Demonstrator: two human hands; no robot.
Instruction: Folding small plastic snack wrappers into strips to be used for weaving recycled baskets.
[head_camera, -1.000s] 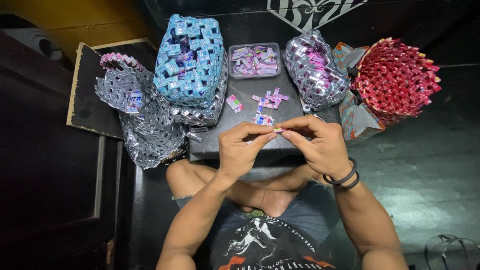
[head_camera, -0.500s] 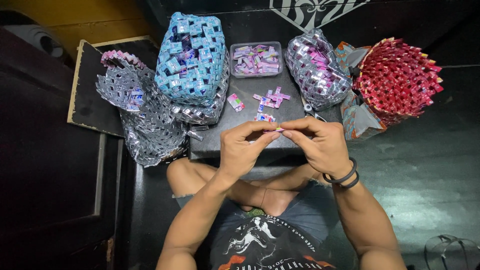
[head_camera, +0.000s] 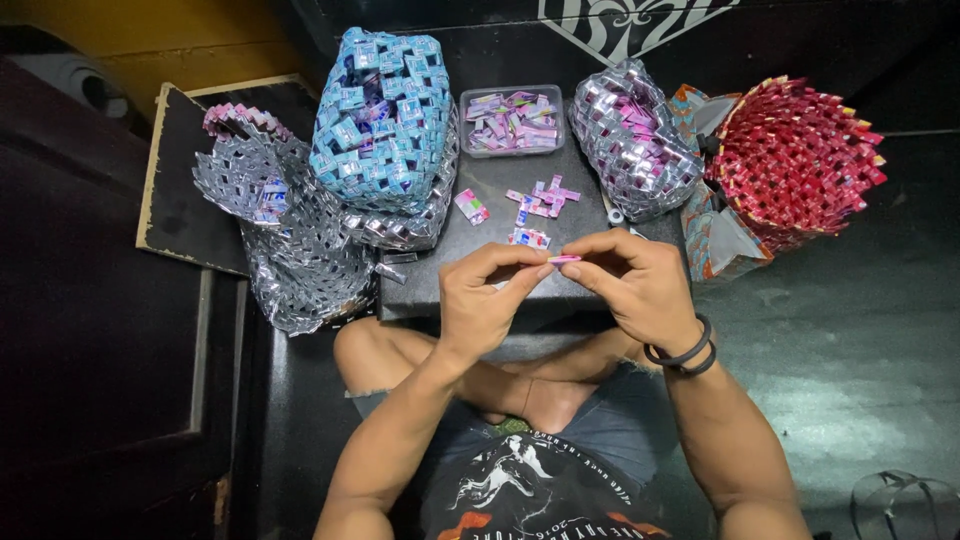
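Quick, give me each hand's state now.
Left hand: closed, pinching the pink folded strip.
Right hand: closed, pinching the same strip's other end.

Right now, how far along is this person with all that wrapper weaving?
Done: a blue woven basket, a silver one and a red one stand finished. In hand: both the left hand and right hand pinch one small pink folded strip. Left: loose folded pieces on the dark board, and a clear tray full of more.
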